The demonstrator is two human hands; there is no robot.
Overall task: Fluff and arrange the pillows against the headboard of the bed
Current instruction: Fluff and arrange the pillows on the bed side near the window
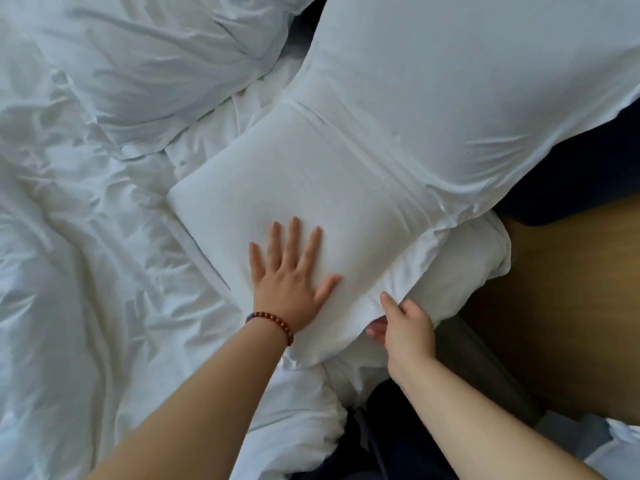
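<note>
Pillow [311, 188]: left hand [291, 271] splayed flat on it (right hand [405, 327] pinches its edge).

Your bed [86, 306] carries a rumpled duvet [121, 81] upper left, and two pillows [311, 188] [467, 74], apparently overlapping, centre to upper right.

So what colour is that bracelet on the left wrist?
Reddish-brown beads, a few bluish, on the bracelet; head view shows it.

A rumpled white duvet [86, 237] covers the left side, bunched into deep folds from near to far. On the right, a yellowish-brown floor [561, 306] shows. A beaded bracelet [273, 323], reddish-brown with some blue beads, sits near centre.
</note>
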